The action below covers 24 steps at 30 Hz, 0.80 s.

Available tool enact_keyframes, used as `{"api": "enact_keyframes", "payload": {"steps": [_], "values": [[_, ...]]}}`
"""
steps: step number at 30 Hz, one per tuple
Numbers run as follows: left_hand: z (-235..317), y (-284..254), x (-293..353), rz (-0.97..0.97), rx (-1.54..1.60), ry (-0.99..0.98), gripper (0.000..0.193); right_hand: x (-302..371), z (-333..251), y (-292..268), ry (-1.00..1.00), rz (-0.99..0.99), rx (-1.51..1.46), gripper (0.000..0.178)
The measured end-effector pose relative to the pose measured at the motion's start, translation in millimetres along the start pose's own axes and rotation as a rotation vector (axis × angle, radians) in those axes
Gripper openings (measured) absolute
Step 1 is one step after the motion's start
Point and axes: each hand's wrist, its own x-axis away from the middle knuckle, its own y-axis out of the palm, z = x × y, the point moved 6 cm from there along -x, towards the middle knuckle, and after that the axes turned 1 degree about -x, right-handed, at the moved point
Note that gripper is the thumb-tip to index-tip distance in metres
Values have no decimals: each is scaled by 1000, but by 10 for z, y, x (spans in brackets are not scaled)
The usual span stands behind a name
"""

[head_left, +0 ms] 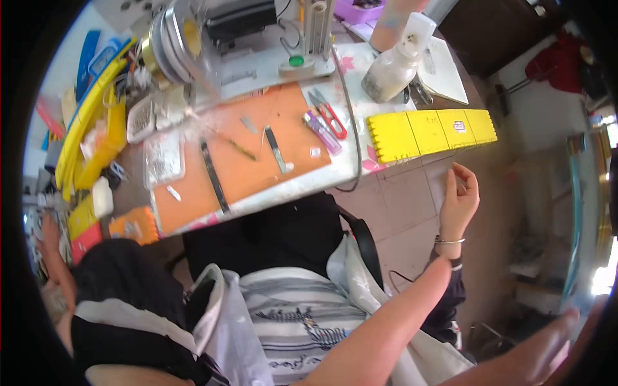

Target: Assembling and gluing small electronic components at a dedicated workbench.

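Note:
My right hand [459, 198], with a thin bracelet at its wrist, hangs past the table's right front side, above the floor. Its thumb and fingers are curled together in a pinch; whatever they may hold is too small to make out. Just beyond the fingertips is a yellow strip [421, 132] with toothed ends, lying across the table edge; the hand appears apart from it. My left hand cannot be made out. Red-handled snips [333, 121] and a purple lighter [322, 132] rest on the orange mat [248, 180], left of the strip.
Black strip-like tool [214, 177], tweezers [274, 149] and a small clear tray [163, 161] are on the table. Behind stand metal spools [174, 42], a device with a green button [296, 61] and a whitish bottle [391, 67]. A black chair [270, 238] sits in front. Blurred limbs show at both sides.

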Motion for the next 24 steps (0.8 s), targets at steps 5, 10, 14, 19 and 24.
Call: {"api": "enact_keyframes", "payload": {"steps": [5, 10, 14, 19, 24], "values": [[8, 96, -42, 1, 15, 27, 58, 26, -38, 128, -82, -24, 21, 15], [23, -16, -15, 23, 27, 81, 58, 78, -147, 148, -3, -18, 70, 16], [25, -45, 5, 65, 5, 75, 58, 19, -43, 98, -14, -11, 14, 15], [28, -83, -27, 82, -84, 45, 59, -7, 21, 75, 17, 10, -57, 15], [149, -130, -117, 74, -137, 103, 59, 16, 21, -69, -9, 16, 57, 15]]}}
